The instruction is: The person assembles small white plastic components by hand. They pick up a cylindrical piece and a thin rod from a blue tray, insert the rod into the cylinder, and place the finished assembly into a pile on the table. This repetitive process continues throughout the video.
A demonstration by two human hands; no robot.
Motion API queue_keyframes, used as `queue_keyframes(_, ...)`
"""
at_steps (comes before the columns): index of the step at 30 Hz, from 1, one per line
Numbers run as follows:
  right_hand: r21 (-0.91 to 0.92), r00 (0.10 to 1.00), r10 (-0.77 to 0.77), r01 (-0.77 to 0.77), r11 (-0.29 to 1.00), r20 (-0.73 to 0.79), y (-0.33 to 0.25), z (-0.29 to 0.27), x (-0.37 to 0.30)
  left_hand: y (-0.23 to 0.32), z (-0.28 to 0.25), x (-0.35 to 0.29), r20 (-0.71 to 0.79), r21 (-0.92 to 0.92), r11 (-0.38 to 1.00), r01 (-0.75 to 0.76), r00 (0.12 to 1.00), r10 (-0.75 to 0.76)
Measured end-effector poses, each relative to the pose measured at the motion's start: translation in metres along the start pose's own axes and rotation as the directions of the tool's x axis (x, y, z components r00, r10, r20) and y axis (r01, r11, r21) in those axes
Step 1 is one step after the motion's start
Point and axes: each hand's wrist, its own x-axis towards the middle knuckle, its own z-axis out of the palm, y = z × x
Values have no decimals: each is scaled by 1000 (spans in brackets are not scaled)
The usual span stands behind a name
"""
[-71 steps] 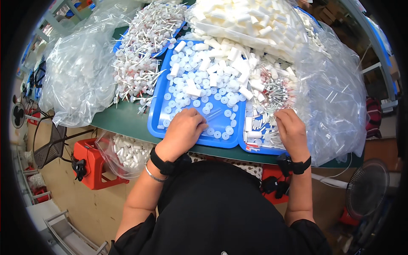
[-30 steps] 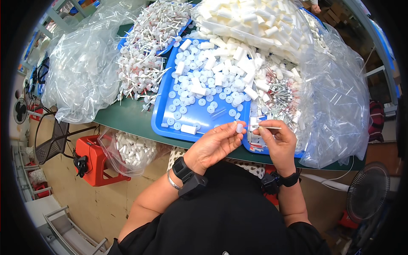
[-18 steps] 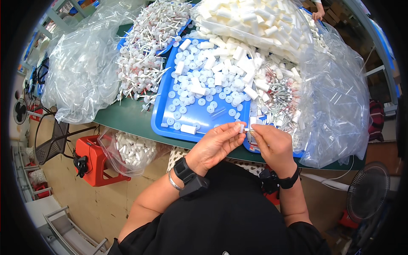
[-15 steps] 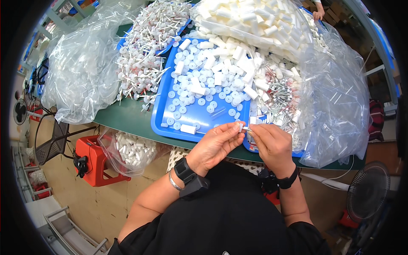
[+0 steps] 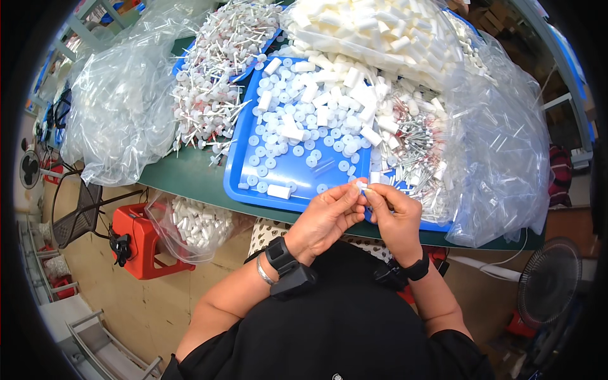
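My left hand and my right hand meet at the near edge of a blue tray, fingertips pinched together. Between them is a small white plastic piece, mostly covered by the fingers, so its full shape is hidden. Just beyond the hands, the tray holds many translucent round discs with a hole in the middle, and short white cylinders. Right of it, a second tray carries a heap of thin metal pins, some with reddish ends.
Assembled pieces with discs and stems are heaped at the far left. A bag of white cylinders lies at the back. Clear plastic bags flank the right side. Below the table's left edge stand a red stool and a bag of white parts.
My right hand has shifted slightly left and its fingertips have closed in on my left fingertips around the small piece. The view has moved a little. A person's hand at the far right has mostly left view.
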Motion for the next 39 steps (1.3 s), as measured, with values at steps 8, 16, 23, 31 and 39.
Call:
queue_keyframes(8,199,967,166,-204,959,192,5,-39,14,18,-3,-3,-60,120,990,-67,995,74)
queue_keyframes(16,-674,886,-316,463,576,339,35,-76,41,25,-2,-4,-104,89,990,-107,988,116)
queue_keyframes(23,-658,800,-277,597,459,532,33,-64,50,22,0,-5,-127,120,990,-68,988,83)
queue_keyframes(31,-593,815,-258,561,577,519,42,-67,49,21,0,-2,-139,67,995,-77,987,85)
queue_keyframes(39,-373,922,-158,294,880,353,8,-62,35,22,3,-1,-184,16,995,-103,977,104)
